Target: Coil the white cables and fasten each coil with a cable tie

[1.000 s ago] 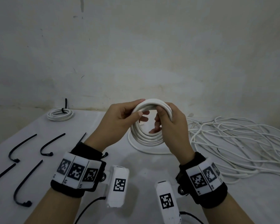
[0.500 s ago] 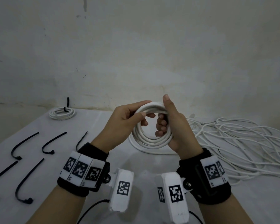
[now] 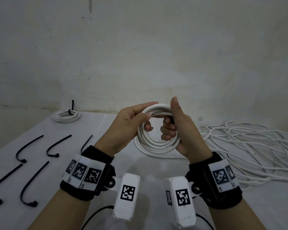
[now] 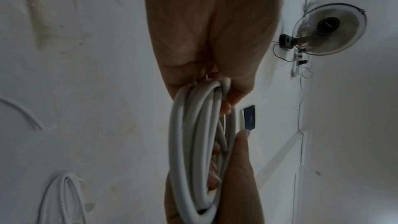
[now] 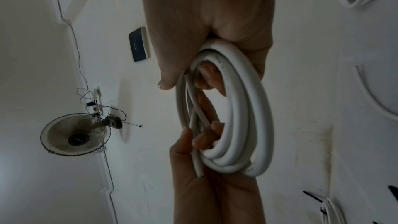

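Note:
A white cable coil (image 3: 156,145) of several turns is held upright above the table, between both hands. My left hand (image 3: 131,123) pinches its top-left arc with thumb and fingers. My right hand (image 3: 178,128) grips its right side, fingers curled through the middle and thumb pointing up. In the left wrist view the coil (image 4: 193,142) hangs edge-on from the left hand (image 4: 215,83). In the right wrist view the right hand (image 5: 204,23) wraps the coil (image 5: 243,108). Black cable ties (image 3: 29,147) lie loose on the table at the left.
A tied coil (image 3: 67,115) with a black tie sits at the back left by the wall. A large loose pile of white cable (image 3: 239,146) covers the table's right side, and a strand runs from it to the held coil. The table (image 3: 150,165) is white.
My right hand has turned from over the coil's top to its right side, thumb now up and fingers through the middle. The left hand has kept its hold.

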`<state>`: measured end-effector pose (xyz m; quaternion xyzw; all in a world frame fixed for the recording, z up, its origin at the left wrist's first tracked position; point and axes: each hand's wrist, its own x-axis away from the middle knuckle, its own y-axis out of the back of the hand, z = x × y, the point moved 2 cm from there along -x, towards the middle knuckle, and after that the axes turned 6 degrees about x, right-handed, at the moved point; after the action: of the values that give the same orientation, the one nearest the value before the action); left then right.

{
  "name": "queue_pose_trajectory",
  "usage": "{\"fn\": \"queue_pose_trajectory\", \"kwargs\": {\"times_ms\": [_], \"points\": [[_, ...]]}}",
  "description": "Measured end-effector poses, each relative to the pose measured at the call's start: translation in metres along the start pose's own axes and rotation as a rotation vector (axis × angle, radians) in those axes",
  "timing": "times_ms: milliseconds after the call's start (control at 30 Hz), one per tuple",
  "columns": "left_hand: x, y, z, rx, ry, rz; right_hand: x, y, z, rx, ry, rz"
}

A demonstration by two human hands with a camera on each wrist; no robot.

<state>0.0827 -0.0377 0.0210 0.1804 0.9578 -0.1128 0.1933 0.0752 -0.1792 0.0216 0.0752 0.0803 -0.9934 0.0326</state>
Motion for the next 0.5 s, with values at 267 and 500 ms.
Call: {"fn": "queue_pose_trajectory", "kwargs": {"times_ms": [267,500], "points": [[0.0005,-0.0011,0.0016,0.074,0.025,0.001,0.0005,0.005,0.0031,0.001,0.025,0.097],[0.0007,-0.0001,0.0005,0.076,0.028,0.013,-0.0022,0.0057,0.0018,0.001,0.012,0.113]]}}
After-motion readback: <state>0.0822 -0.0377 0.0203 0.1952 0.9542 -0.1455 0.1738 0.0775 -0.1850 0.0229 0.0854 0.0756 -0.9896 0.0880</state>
